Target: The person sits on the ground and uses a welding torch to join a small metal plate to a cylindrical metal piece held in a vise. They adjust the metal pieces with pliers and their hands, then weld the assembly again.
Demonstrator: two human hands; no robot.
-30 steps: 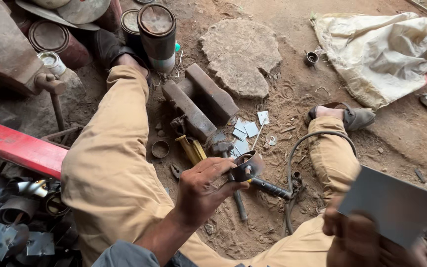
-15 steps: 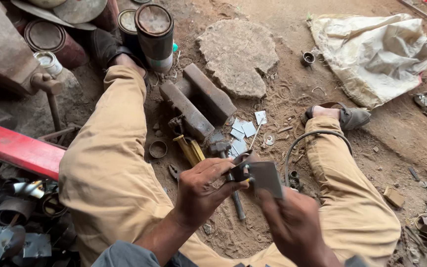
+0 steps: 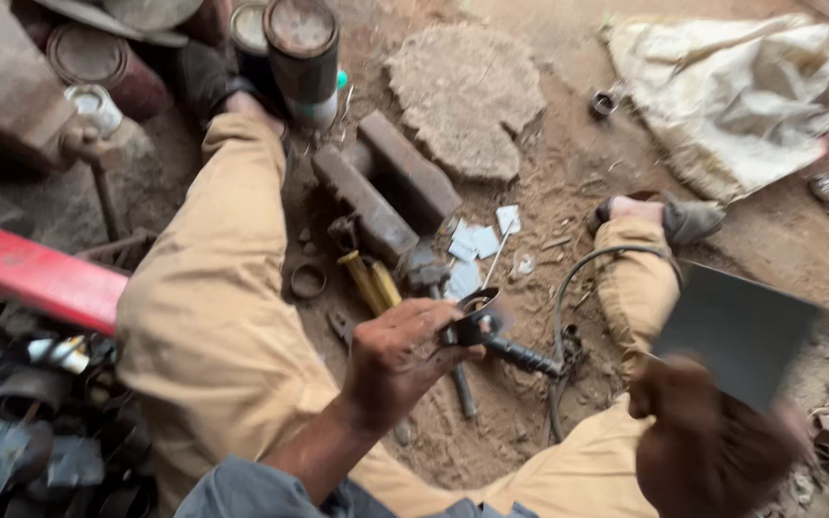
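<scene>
The right hand (image 3: 712, 446) has swung back out to the right since half a second ago, taking the sheet (image 3: 736, 331) away from the shears (image 3: 491, 331). It's blurry, but the fingers are gripping the sheet's lower edge, holding it up over the right knee. The left hand (image 3: 390, 360) is closing around the shears' handles between the legs, well apart from the sheet. Metal bars (image 3: 386, 192), yellow tools (image 3: 371, 281), small offcuts (image 3: 477, 245) and a flat stone (image 3: 467, 96) are sitting in the dirt ahead, a hose (image 3: 568, 288) curling beside the shears.
</scene>
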